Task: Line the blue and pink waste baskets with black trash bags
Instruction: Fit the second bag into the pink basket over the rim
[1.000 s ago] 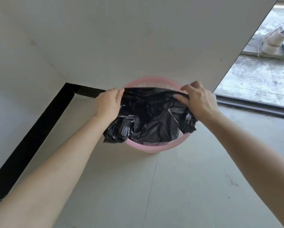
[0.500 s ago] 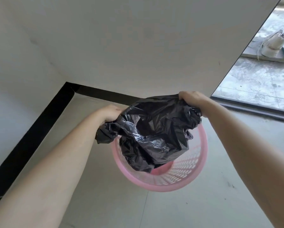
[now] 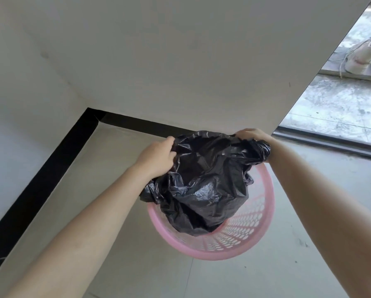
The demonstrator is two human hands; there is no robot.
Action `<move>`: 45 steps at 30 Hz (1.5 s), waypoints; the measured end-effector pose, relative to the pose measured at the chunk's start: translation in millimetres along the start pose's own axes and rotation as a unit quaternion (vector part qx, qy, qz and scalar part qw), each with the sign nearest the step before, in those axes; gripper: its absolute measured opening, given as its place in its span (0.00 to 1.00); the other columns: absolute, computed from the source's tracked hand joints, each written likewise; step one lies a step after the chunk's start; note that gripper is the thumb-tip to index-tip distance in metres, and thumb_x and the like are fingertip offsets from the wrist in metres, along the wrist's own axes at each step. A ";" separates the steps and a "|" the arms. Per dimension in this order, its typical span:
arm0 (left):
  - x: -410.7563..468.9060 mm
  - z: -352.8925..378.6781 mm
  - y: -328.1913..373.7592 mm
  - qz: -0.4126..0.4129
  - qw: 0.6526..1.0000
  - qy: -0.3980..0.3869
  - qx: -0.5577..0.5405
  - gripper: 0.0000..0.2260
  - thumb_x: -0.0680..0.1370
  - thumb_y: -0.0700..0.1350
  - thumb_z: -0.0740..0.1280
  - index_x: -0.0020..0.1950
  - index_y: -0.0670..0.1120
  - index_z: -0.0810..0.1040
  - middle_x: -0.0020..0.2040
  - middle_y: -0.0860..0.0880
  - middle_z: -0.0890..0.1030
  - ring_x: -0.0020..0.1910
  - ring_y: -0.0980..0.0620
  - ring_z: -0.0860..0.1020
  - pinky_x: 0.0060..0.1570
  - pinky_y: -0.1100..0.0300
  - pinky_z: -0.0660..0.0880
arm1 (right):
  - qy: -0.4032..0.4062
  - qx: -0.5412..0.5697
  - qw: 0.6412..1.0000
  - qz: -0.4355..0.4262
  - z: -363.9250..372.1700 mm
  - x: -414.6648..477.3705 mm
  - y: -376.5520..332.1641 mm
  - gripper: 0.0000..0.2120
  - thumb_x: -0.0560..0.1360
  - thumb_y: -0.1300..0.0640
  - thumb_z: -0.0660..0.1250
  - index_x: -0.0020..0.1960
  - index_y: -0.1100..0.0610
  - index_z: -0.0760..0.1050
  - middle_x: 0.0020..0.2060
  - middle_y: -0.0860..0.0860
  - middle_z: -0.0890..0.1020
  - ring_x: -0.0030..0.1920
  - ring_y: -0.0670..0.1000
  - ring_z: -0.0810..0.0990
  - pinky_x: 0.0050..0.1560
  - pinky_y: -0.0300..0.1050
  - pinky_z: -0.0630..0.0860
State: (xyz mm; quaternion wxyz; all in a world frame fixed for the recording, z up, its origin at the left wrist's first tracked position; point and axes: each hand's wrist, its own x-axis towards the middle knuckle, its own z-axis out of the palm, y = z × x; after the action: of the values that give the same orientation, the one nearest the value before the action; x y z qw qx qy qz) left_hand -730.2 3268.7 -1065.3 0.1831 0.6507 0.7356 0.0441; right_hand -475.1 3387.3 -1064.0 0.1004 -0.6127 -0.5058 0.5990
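Note:
A pink perforated waste basket (image 3: 240, 239) stands on the grey floor near a wall corner. A crumpled black trash bag (image 3: 208, 186) hangs into its mouth, the bag's opening lifted above the rim. My left hand (image 3: 156, 158) grips the bag's left edge. My right hand (image 3: 250, 134) grips the far right edge, close to the wall. The bag's lower part rests inside the basket, hiding the far rim. No blue basket is in view.
A white wall (image 3: 180, 61) with a black baseboard (image 3: 51, 164) forms a corner behind the basket. A door track (image 3: 330, 143) lies to the right, with rough concrete and a sack (image 3: 210, 59) outside.
The bag's mouth has been pulled wider between my hands. My left hand rose and moved right along the edge; the view shifted so the basket sits lower.

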 end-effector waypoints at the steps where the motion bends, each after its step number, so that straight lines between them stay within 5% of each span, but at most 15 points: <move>1: 2.0 3.2 -3.1 -0.016 0.999 0.030 0.000 0.10 0.81 0.47 0.60 0.60 0.46 0.69 0.41 0.46 0.78 0.39 0.44 0.76 0.38 0.51 0.73 | -0.016 0.056 0.998 -0.033 -3.8 -1.3 4.9 0.02 0.78 0.63 0.64 0.50 0.60 0.75 0.39 0.54 0.77 0.34 0.50 0.78 0.38 0.42 0.75; 5: 19.2 -2.6 -18.5 -0.086 0.991 0.090 -0.041 0.11 0.80 0.44 0.61 0.63 0.47 0.69 0.44 0.44 0.78 0.39 0.42 0.72 0.40 0.53 0.71 | -0.057 0.084 0.990 -0.094 -21.6 -7.0 27.4 0.11 0.71 0.65 0.70 0.53 0.63 0.77 0.41 0.58 0.80 0.36 0.50 0.82 0.39 0.43 0.78; 8: 35.8 -10.9 -19.0 -0.086 0.985 0.146 -0.012 0.09 0.79 0.40 0.62 0.59 0.43 0.70 0.43 0.39 0.79 0.41 0.37 0.76 0.39 0.49 0.73 | 0.000 0.079 0.993 -0.091 -17.0 -7.2 31.3 0.05 0.78 0.67 0.65 0.46 0.60 0.77 0.38 0.58 0.79 0.31 0.48 0.80 0.35 0.42 0.78; 12: 44.4 -15.4 -22.2 -0.106 0.986 0.131 0.001 0.09 0.80 0.40 0.62 0.59 0.42 0.70 0.45 0.36 0.79 0.46 0.33 0.77 0.44 0.43 0.76 | 0.087 -0.056 0.991 -0.087 -17.1 -6.4 30.2 0.07 0.76 0.58 0.70 0.55 0.56 0.79 0.46 0.55 0.81 0.43 0.54 0.80 0.46 0.47 0.76; 16: 42.9 -7.6 -24.7 -0.113 0.983 0.145 0.018 0.09 0.80 0.39 0.61 0.60 0.41 0.69 0.47 0.37 0.79 0.46 0.35 0.76 0.40 0.47 0.71 | 0.345 -0.173 0.904 -0.183 -3.5 -20.6 7.1 0.14 0.76 0.45 0.63 0.60 0.46 0.77 0.57 0.52 0.75 0.54 0.52 0.78 0.54 0.42 0.70; 19: 41.7 -4.7 -18.8 -0.132 0.978 0.155 0.039 0.10 0.78 0.37 0.61 0.59 0.40 0.69 0.48 0.36 0.79 0.47 0.34 0.77 0.37 0.49 0.66 | 0.345 -0.239 0.874 -0.247 18.3 -40.0 -19.9 0.18 0.77 0.39 0.56 0.62 0.41 0.76 0.57 0.49 0.72 0.60 0.51 0.73 0.59 0.48 0.71; 23: 43.4 -6.2 -14.8 -0.162 0.974 0.156 0.015 0.15 0.76 0.34 0.62 0.63 0.39 0.68 0.51 0.35 0.79 0.51 0.33 0.77 0.42 0.47 0.69 | 0.308 -0.418 0.821 -0.239 30.1 -45.9 -1.8 0.15 0.78 0.53 0.59 0.61 0.48 0.77 0.55 0.54 0.73 0.57 0.57 0.72 0.48 0.48 0.71; 28: 37.7 -9.8 -12.8 -0.216 0.964 0.158 -0.005 0.17 0.76 0.33 0.62 0.64 0.39 0.68 0.53 0.35 0.79 0.54 0.33 0.76 0.47 0.45 0.72 | 0.450 -0.100 0.860 -0.216 39.3 -62.5 68.8 0.09 0.76 0.66 0.59 0.49 0.58 0.76 0.47 0.51 0.74 0.44 0.50 0.71 0.43 0.37 0.63; 30: 35.5 -10.5 -11.5 -0.230 0.960 0.160 -0.013 0.17 0.76 0.33 0.62 0.64 0.39 0.68 0.53 0.34 0.79 0.54 0.32 0.76 0.48 0.45 0.72 | 0.427 -0.098 0.872 -0.218 52.8 -66.7 101.3 0.10 0.74 0.71 0.60 0.45 0.59 0.76 0.45 0.51 0.75 0.42 0.50 0.73 0.42 0.38 0.65; 34: 25.7 -10.1 -2.0 -0.204 0.966 0.151 -0.048 0.21 0.78 0.42 0.64 0.69 0.42 0.65 0.60 0.34 0.74 0.56 0.33 0.75 0.47 0.47 0.70 | 0.248 -0.228 0.924 -0.182 80.4 -64.5 136.6 0.12 0.74 0.69 0.61 0.46 0.57 0.81 0.46 0.52 0.79 0.43 0.56 0.79 0.42 0.40 0.65; 36: 15.4 -6.4 4.7 -0.175 0.968 0.173 -0.046 0.30 0.76 0.54 0.67 0.73 0.44 0.62 0.65 0.35 0.69 0.60 0.35 0.72 0.55 0.45 0.71 | 0.275 -0.163 0.940 -0.121 84.8 -67.2 132.8 0.12 0.75 0.67 0.59 0.50 0.56 0.79 0.50 0.51 0.78 0.51 0.55 0.78 0.47 0.40 0.65; 40: -22.5 0.4 30.2 -0.039 0.920 0.390 -0.019 0.23 0.77 0.60 0.63 0.64 0.45 0.74 0.61 0.42 0.75 0.62 0.41 0.72 0.59 0.47 0.68 | 0.460 0.121 0.877 -0.067 78.8 -86.1 100.0 0.10 0.75 0.64 0.56 0.54 0.55 0.71 0.53 0.53 0.75 0.54 0.46 0.73 0.50 0.34 0.63; 42: -43.2 6.6 44.4 0.032 0.923 0.383 -0.023 0.16 0.77 0.56 0.64 0.57 0.47 0.80 0.56 0.48 0.79 0.58 0.44 0.74 0.56 0.49 0.68 | 0.475 0.138 0.860 -0.127 77.3 -96.4 83.1 0.13 0.75 0.62 0.59 0.59 0.54 0.70 0.54 0.52 0.73 0.45 0.36 0.71 0.44 0.26 0.64; 45: -67.9 29.7 49.8 0.040 0.961 0.273 0.034 0.13 0.71 0.53 0.65 0.53 0.52 0.82 0.56 0.52 0.79 0.60 0.47 0.71 0.56 0.48 0.64 | 0.414 -0.020 0.885 -0.215 80.9 -101.4 72.6 0.24 0.71 0.56 0.65 0.66 0.45 0.69 0.56 0.48 0.68 0.49 0.42 0.74 0.49 0.31 0.69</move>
State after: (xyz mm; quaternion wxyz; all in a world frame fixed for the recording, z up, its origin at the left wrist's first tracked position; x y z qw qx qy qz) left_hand -667.8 3204.8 -1063.4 -0.0489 0.6486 0.7323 0.2017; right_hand -483.1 3239.3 -1074.1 0.4146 -0.6828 -0.5494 0.2448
